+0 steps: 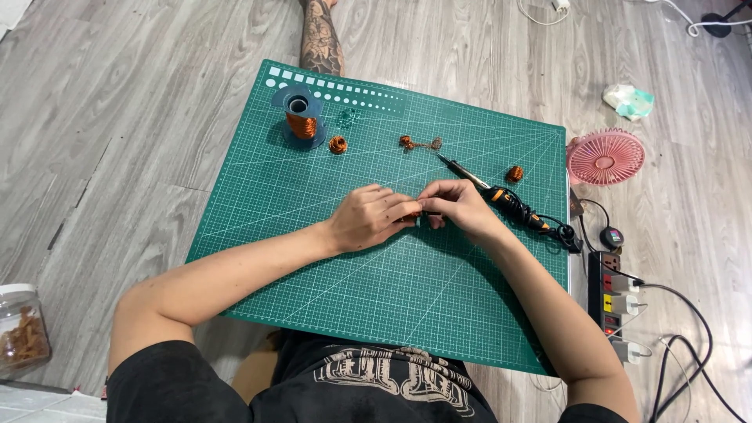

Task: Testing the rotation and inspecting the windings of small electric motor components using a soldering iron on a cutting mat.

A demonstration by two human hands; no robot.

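Observation:
My left hand (368, 217) and my right hand (460, 205) meet over the middle of a green cutting mat (329, 258). Between their fingertips they pinch a small copper wire piece (413, 214), mostly hidden by the fingers. A soldering iron (501, 196) with a black and orange handle lies just beyond my right hand, tip pointing to the far left. Farther back stand a blue spool of copper wire (300, 117), a small copper coil (338, 144), a twisted copper wire shape (419, 143) and another coil (514, 174).
A pink mini fan (607, 157) sits off the mat's right edge. A power strip (611, 301) with plugs and black cables lies on the wooden floor at right. A clear jar (22, 329) stands at left. A tattooed leg (321, 39) reaches the mat's far edge.

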